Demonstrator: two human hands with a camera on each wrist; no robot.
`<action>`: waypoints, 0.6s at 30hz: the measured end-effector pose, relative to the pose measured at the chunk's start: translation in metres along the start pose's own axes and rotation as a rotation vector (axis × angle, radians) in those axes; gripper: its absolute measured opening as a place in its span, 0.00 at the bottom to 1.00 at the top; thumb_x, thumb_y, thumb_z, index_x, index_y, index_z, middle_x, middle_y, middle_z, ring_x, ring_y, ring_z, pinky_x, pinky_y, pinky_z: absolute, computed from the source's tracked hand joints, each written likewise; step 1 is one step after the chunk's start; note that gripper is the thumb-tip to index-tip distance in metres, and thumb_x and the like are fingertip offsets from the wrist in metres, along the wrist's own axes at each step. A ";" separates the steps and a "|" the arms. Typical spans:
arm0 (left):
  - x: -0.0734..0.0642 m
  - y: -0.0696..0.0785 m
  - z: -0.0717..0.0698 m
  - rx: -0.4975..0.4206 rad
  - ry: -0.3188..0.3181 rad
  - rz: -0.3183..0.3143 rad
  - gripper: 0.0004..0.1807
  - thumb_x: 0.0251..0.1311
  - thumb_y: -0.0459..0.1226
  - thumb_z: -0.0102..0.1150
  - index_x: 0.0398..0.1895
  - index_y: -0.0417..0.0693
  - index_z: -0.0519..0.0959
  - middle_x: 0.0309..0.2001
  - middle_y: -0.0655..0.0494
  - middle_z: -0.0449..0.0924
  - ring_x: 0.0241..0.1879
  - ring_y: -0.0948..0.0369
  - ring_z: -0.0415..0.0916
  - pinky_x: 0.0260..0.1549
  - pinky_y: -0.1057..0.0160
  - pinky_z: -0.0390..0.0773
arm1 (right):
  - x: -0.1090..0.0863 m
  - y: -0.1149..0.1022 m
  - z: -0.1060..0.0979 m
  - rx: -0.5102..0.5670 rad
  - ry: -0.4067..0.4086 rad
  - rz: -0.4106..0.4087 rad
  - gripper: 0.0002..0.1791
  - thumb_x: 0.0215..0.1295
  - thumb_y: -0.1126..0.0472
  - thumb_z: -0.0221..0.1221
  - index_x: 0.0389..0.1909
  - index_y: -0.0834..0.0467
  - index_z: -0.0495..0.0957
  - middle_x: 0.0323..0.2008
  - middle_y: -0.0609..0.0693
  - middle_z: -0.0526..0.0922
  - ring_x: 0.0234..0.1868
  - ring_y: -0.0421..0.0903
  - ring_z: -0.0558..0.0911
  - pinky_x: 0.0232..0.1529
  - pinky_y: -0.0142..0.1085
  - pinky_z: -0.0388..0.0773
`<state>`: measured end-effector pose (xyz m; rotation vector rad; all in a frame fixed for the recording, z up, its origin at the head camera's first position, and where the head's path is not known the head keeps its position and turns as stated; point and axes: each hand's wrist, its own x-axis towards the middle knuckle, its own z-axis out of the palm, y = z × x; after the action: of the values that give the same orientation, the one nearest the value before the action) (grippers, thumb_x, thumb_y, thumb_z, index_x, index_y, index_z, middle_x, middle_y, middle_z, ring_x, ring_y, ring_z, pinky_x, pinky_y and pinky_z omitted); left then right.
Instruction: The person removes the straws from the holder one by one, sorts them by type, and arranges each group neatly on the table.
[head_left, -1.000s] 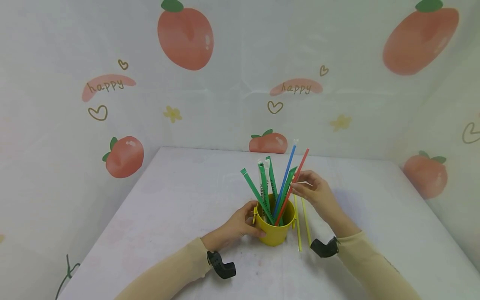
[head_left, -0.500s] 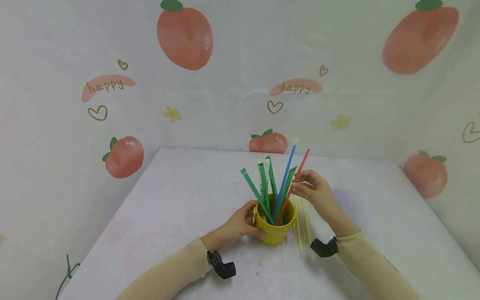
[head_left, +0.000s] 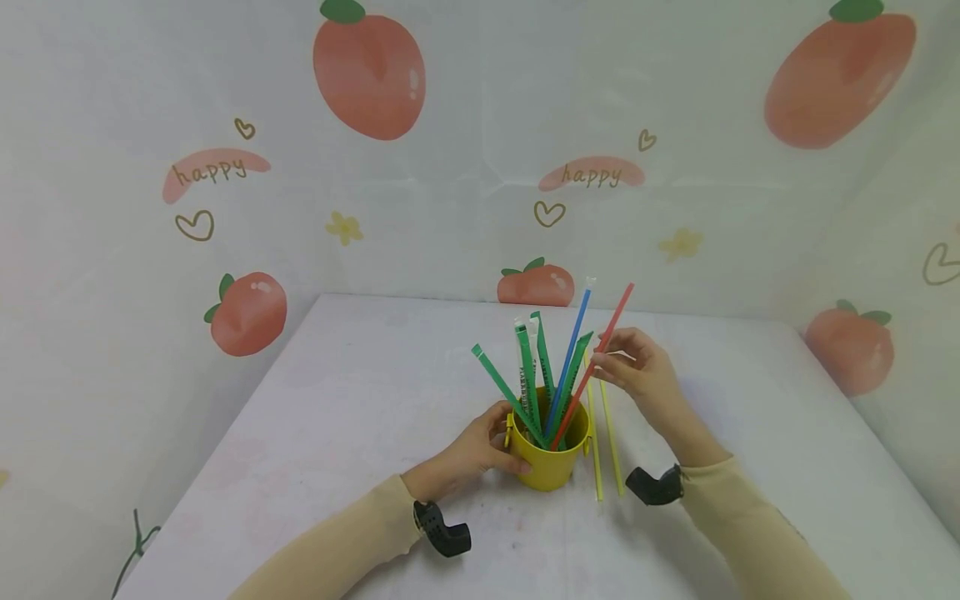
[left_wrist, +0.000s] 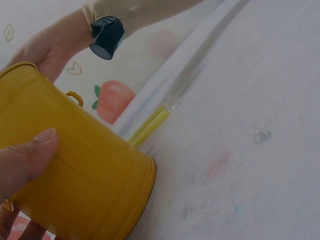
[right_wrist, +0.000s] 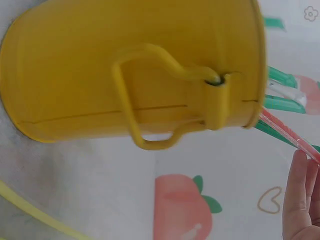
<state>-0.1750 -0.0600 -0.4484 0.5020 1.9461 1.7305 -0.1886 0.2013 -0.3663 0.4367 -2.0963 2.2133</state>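
Observation:
A small yellow metal bucket stands upright on the white tabletop. My left hand grips its left side, and in the left wrist view the thumb lies flat along the wall. Wrapped straws lean out of the bucket: several green ones, a blue straw and a red straw. At the right, my right hand pinches the red straw partway up, its lower end still inside the bucket. In the right wrist view, fingertips meet the red straw beyond the rim.
Two yellow straws lie on the tabletop just right of the bucket, under the right hand's side. The bucket's side handle hangs against its wall. A printed fruit-pattern sheet rises behind the table.
The red straw has shifted up and to the right along with my right hand. The leftmost green straw has tipped slightly further left. My left hand stays put on the bucket.

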 end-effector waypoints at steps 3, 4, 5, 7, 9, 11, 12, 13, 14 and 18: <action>0.000 0.000 0.000 -0.011 -0.003 -0.009 0.41 0.42 0.32 0.72 0.61 0.62 0.64 0.62 0.61 0.65 0.65 0.53 0.58 0.63 0.45 0.55 | 0.001 -0.005 -0.003 0.002 0.010 -0.012 0.11 0.60 0.70 0.58 0.43 0.57 0.72 0.36 0.50 0.76 0.36 0.42 0.82 0.42 0.36 0.79; 0.000 0.000 0.000 -0.013 -0.003 -0.010 0.42 0.42 0.32 0.72 0.62 0.63 0.63 0.62 0.61 0.64 0.65 0.54 0.58 0.63 0.45 0.55 | 0.002 -0.007 -0.003 0.002 0.013 -0.015 0.12 0.60 0.70 0.58 0.43 0.57 0.72 0.36 0.50 0.76 0.37 0.42 0.82 0.42 0.36 0.79; 0.000 0.000 0.000 -0.015 -0.004 -0.013 0.42 0.42 0.32 0.72 0.62 0.63 0.63 0.63 0.61 0.64 0.65 0.53 0.58 0.63 0.45 0.54 | 0.002 -0.009 -0.004 0.004 0.017 -0.018 0.12 0.60 0.71 0.58 0.43 0.57 0.72 0.36 0.50 0.76 0.37 0.42 0.82 0.42 0.36 0.79; -0.001 0.001 0.000 -0.021 -0.006 -0.016 0.42 0.42 0.32 0.72 0.62 0.63 0.63 0.63 0.60 0.64 0.65 0.53 0.58 0.63 0.44 0.54 | 0.003 -0.013 -0.005 0.011 0.027 -0.026 0.12 0.59 0.71 0.58 0.43 0.57 0.72 0.36 0.51 0.76 0.37 0.43 0.82 0.42 0.36 0.79; -0.004 0.008 0.001 -0.021 -0.008 -0.022 0.42 0.42 0.31 0.71 0.62 0.61 0.63 0.63 0.59 0.64 0.65 0.52 0.59 0.63 0.44 0.54 | 0.004 -0.018 -0.006 0.019 0.038 -0.036 0.12 0.59 0.71 0.58 0.42 0.58 0.71 0.36 0.51 0.75 0.37 0.43 0.82 0.42 0.36 0.79; -0.006 0.012 0.001 -0.026 -0.011 -0.026 0.42 0.42 0.31 0.71 0.62 0.59 0.63 0.62 0.57 0.64 0.64 0.51 0.59 0.63 0.44 0.55 | 0.004 -0.023 -0.007 0.033 0.048 -0.051 0.12 0.59 0.72 0.58 0.42 0.59 0.71 0.37 0.51 0.75 0.38 0.43 0.82 0.42 0.36 0.79; -0.007 0.012 0.001 -0.027 -0.010 -0.025 0.42 0.42 0.31 0.71 0.62 0.59 0.63 0.62 0.58 0.65 0.64 0.51 0.59 0.63 0.44 0.54 | 0.005 -0.026 -0.008 0.035 0.056 -0.058 0.12 0.59 0.72 0.58 0.42 0.59 0.71 0.37 0.51 0.75 0.38 0.43 0.82 0.42 0.35 0.79; -0.007 0.012 0.001 -0.025 -0.009 -0.025 0.41 0.42 0.31 0.71 0.62 0.59 0.64 0.62 0.58 0.65 0.64 0.51 0.59 0.63 0.44 0.54 | 0.005 -0.028 -0.009 0.037 0.062 -0.067 0.12 0.59 0.72 0.58 0.41 0.59 0.71 0.37 0.51 0.75 0.38 0.43 0.81 0.42 0.35 0.79; -0.007 0.012 0.001 -0.021 -0.009 -0.022 0.41 0.42 0.31 0.71 0.62 0.60 0.64 0.62 0.58 0.65 0.64 0.52 0.59 0.63 0.44 0.54 | 0.005 -0.031 -0.010 0.043 0.069 -0.072 0.12 0.59 0.73 0.57 0.41 0.59 0.71 0.38 0.51 0.74 0.38 0.43 0.81 0.42 0.34 0.79; -0.003 0.001 0.000 -0.011 -0.003 -0.016 0.41 0.42 0.32 0.72 0.61 0.63 0.64 0.62 0.60 0.65 0.65 0.53 0.58 0.63 0.44 0.54 | 0.006 -0.040 -0.016 0.121 0.092 -0.109 0.11 0.59 0.75 0.56 0.41 0.60 0.71 0.38 0.51 0.74 0.38 0.43 0.80 0.42 0.35 0.79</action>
<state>-0.1731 -0.0617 -0.4474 0.4843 1.9323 1.7286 -0.1875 0.2188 -0.3266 0.4361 -1.8547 2.2599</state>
